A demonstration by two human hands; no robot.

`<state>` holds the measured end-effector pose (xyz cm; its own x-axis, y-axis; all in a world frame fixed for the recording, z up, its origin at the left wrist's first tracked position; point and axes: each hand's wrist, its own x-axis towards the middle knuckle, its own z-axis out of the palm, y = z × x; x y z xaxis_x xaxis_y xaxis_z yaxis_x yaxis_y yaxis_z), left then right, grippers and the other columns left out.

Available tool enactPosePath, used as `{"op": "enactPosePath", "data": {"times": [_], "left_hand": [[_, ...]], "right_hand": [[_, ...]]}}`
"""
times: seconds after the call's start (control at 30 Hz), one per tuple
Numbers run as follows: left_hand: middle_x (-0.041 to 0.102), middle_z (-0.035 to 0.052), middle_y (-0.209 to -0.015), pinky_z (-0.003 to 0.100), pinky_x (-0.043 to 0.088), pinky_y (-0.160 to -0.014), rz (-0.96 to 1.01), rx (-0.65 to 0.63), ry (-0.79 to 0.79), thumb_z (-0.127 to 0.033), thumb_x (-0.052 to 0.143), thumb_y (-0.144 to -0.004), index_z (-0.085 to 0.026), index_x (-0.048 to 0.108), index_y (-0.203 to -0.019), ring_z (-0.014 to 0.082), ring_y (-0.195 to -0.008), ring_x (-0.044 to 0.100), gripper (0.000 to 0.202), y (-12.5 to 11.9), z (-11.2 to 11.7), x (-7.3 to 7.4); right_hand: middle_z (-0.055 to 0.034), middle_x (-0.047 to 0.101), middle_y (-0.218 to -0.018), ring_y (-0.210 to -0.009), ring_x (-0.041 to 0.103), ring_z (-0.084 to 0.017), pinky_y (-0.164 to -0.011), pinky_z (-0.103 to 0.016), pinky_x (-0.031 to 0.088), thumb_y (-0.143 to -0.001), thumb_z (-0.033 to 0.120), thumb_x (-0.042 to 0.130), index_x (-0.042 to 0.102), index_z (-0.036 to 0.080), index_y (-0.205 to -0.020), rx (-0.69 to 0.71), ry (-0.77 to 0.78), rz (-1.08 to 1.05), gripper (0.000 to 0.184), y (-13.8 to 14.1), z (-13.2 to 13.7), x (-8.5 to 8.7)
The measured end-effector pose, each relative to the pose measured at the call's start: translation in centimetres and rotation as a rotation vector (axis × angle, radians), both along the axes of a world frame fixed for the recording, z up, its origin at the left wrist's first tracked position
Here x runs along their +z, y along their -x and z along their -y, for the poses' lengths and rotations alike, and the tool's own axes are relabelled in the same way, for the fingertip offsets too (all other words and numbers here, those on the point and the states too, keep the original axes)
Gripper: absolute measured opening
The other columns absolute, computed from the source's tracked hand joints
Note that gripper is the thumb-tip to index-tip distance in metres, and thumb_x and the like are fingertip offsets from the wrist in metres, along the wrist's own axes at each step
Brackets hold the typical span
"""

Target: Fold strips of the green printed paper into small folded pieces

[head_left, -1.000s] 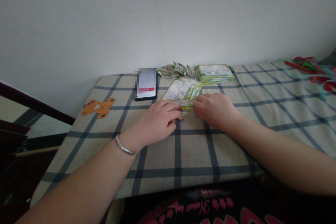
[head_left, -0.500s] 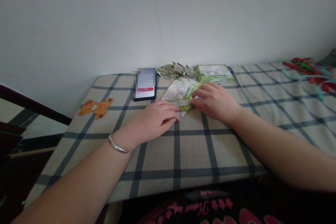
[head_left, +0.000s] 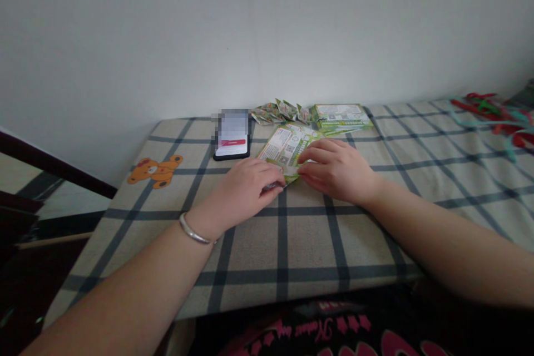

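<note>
A green-and-white printed sheet of paper (head_left: 282,143) lies on the tablecloth between my hands, its near edge folded over. My left hand (head_left: 252,186), with a silver bangle at the wrist, is closed on the left end of that folded edge, fingers curled and thumb underneath. On the right end, my right hand (head_left: 337,171) pinches the paper with bent fingers. Part of the fold is hidden beneath the fingers of both hands.
Behind the sheet stand several folded paper pieces (head_left: 281,111) in a row. A stack of similar printed sheets (head_left: 344,117) lies to their right. A smartphone (head_left: 232,139) is at left, near a bear patch (head_left: 156,171). Red and teal strips (head_left: 492,117) lie far right.
My right hand has shifted slightly left and toward me along the fold. My left fingers now cover more of the folded edge. The view has moved a little.
</note>
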<state>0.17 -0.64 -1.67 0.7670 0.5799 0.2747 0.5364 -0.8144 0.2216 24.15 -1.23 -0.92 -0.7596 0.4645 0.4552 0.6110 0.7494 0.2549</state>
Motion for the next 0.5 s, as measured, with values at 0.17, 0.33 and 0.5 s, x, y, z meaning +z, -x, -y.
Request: {"op": "enactPosePath", "data": {"times": [0.17, 0.33, 0.5], "left_hand": [[0.07, 0.0003, -0.093, 0.036, 0.042, -0.083, -0.02, 0.013, -0.039, -0.028, 0.065, -0.087, -0.021, 0.065, -0.092, 0.0211, -0.092, 0.061, 0.008, -0.1, 0.0, 0.1], [0.069, 0.0001, -0.09, 0.036, 0.041, -0.082, -0.049, 0.031, -0.082, -0.03, 0.067, -0.086, -0.021, 0.064, -0.09, 0.0212, -0.089, 0.06, 0.011, -0.2, 0.5, 0.5], [0.068, -0.0002, -0.084, 0.035, 0.04, -0.077, -0.056, 0.041, -0.108, -0.027, 0.064, -0.087, -0.02, 0.064, -0.087, 0.0205, -0.084, 0.062, 0.006, -0.2, 0.7, 0.6]], "right_hand": [[-0.0047, 0.07, -0.091, -0.087, 0.057, -0.02, -0.073, -0.033, 0.042, -0.095, 0.027, 0.048, 0.07, 0.019, -0.087, 0.053, 0.062, -0.041, 0.025, 0.4, 0.2, -0.2], [-0.005, 0.07, -0.089, -0.086, 0.057, -0.021, -0.073, -0.034, 0.043, -0.095, 0.028, 0.048, 0.068, 0.018, -0.086, 0.092, 0.055, -0.056, 0.024, 0.9, 0.5, -0.3], [-0.0055, 0.069, -0.089, -0.085, 0.058, -0.02, -0.075, -0.033, 0.045, -0.095, 0.029, 0.05, 0.068, 0.018, -0.088, 0.118, 0.127, -0.123, 0.022, 1.2, 0.6, -0.4]]}}
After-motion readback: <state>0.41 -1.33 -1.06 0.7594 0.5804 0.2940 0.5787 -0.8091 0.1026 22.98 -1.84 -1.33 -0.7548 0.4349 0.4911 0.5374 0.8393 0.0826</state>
